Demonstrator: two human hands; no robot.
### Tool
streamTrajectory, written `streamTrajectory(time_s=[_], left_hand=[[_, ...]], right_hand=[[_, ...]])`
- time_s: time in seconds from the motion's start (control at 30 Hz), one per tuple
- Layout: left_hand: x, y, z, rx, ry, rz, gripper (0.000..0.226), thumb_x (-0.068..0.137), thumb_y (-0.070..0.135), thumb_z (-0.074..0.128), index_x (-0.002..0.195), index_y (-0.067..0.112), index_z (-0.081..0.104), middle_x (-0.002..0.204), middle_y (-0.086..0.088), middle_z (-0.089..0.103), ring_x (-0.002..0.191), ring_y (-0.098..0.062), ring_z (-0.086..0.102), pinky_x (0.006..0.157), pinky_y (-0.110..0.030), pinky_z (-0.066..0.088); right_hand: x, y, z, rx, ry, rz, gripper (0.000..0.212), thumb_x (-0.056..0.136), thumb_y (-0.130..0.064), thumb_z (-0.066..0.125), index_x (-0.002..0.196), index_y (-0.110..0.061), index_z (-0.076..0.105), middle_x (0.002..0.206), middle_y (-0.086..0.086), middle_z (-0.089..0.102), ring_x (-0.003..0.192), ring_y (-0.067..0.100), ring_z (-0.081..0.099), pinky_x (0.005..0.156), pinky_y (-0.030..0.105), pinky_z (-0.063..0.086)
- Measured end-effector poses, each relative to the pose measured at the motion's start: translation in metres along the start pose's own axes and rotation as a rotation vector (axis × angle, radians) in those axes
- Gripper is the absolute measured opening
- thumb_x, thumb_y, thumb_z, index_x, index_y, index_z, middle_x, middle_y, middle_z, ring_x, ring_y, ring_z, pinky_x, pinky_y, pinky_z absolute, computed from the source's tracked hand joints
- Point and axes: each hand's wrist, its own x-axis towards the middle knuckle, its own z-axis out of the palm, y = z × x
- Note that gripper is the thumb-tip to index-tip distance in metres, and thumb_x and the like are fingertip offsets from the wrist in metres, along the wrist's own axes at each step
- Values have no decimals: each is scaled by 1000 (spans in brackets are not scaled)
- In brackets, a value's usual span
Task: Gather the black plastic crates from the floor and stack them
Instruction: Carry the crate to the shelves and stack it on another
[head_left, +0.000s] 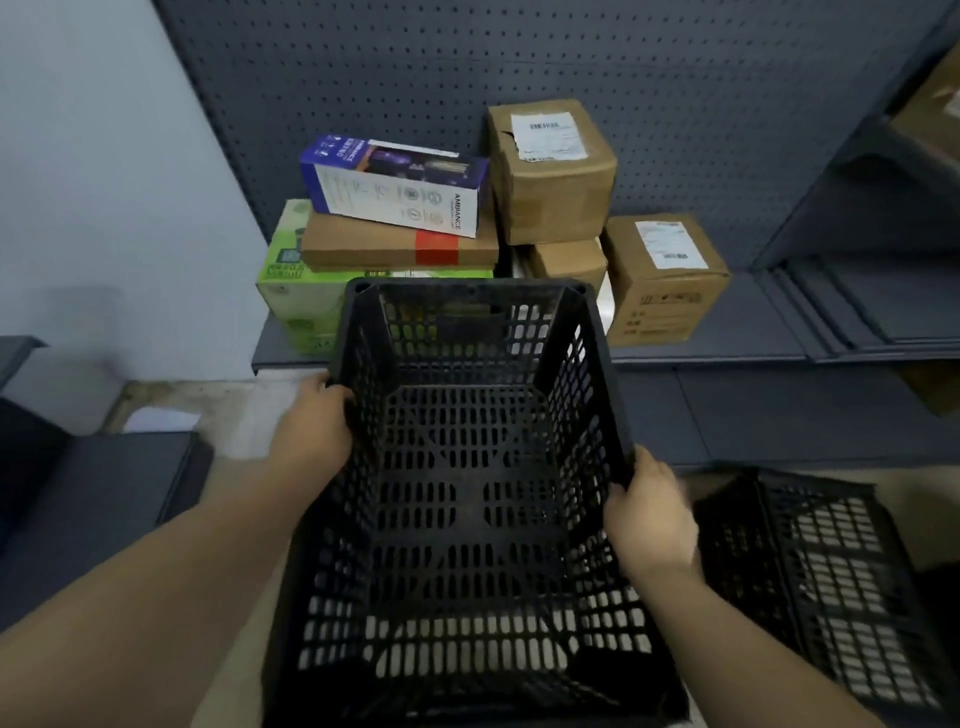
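From the head view, the near end of the black crate (467, 499) runs off the bottom edge, and a second crate (821, 582) at lower right is blurred and partly cut off. The left hand (311, 431) grips the held crate's left rim, fingers curled inside it; the right hand (649, 514) clamps the right rim. The crate hangs tilted before a shelf (727, 353) of cardboard boxes (550, 171).
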Motion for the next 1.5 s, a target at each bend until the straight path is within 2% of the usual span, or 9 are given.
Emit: streamTrajectory(time_s=[0.33,0.47,0.63,0.77,0.87,1.03,1.17,1.3,1.5], left_hand=[[-97,12,9,-57,24,-198,54,85,6,57,137,13,43,141,-16,24,114,-36,50,84,-33,44],[-101,18,13,-90,19,-213,57,84,12,59,138,12,40,138,-20,26,116,-36,48,88,-33,43],[-95,30,22,-87,4,-243,55,86,25,60,137,14,41,144,-13,16,105,-32,56,82,-30,45],[-86,19,22,110,-63,-177,65,80,58,55,136,31,39,149,-5,8,135,-33,20,110,-44,29],[-77,7,17,277,-97,3,70,80,73,38,140,37,33,153,-4,6,140,-35,1,115,-51,10],[-22,-22,-9,360,-3,265,89,74,84,8,140,33,39,147,-11,30,136,-35,22,111,-50,25],[35,-37,-29,388,24,267,71,84,68,39,146,34,27,147,-13,28,132,-37,25,110,-48,27],[73,-38,-38,371,5,258,69,86,60,48,146,36,22,146,-15,26,130,-41,26,103,-52,34],[111,-27,-25,366,-128,274,67,90,51,50,146,41,15,148,-16,21,128,-45,32,100,-53,39]], right_hand=[[75,-11,-28,-143,-130,-289,35,87,-20,53,122,-25,52,115,6,57,88,35,59,65,35,39],[115,-38,-36,-180,-144,-371,22,89,-20,54,108,-30,56,89,3,59,71,29,55,57,34,46],[144,-47,-34,-166,-161,-388,27,89,-18,54,114,-29,55,98,4,57,78,28,52,59,34,41],[147,-37,-27,-107,-150,-364,26,91,-15,52,113,-30,54,108,7,61,87,33,57,69,44,50],[141,-34,-28,-56,-124,-373,33,90,-18,57,121,-27,53,115,10,60,95,35,57,75,49,52],[97,-24,-39,-117,-15,-272,56,87,-33,63,139,-25,44,134,10,48,119,35,44,92,48,42],[34,-5,-40,-219,58,-72,61,84,-41,64,140,-30,41,146,12,33,135,33,24,107,52,26],[-32,16,-23,-283,62,227,73,79,-46,66,143,-31,33,151,16,15,138,35,8,109,55,16],[-80,22,6,-94,-9,423,71,88,-17,56,147,-25,17,150,18,-5,133,44,13,104,52,31]])
